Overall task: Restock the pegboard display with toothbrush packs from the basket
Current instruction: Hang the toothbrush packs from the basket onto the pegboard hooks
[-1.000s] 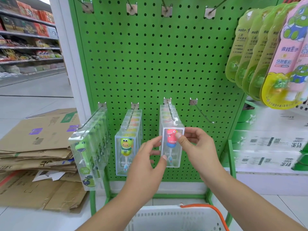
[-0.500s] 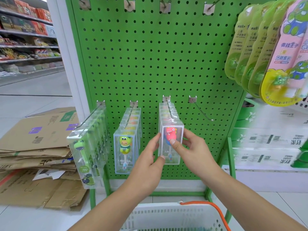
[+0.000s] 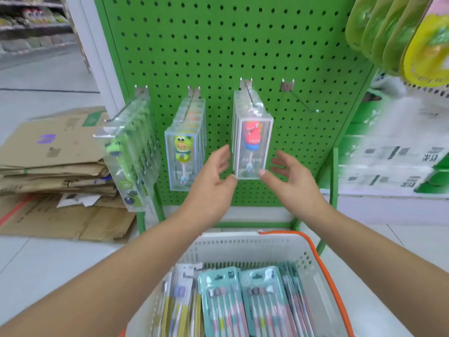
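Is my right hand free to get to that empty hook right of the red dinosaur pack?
Probably yes. The right hand is open and holds nothing, and nothing hangs on the empty hook just above it.

head view, close, angled down at pegboard (image 3: 243,45), edges blurred

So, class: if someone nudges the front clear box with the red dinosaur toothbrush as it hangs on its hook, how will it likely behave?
The red dinosaur toothbrush box probably swings, since it hangs from a single hook. Its clear, straight-edged walls suggest stiff plastic, likely smooth. It is probably light: mostly empty space around one small brush.
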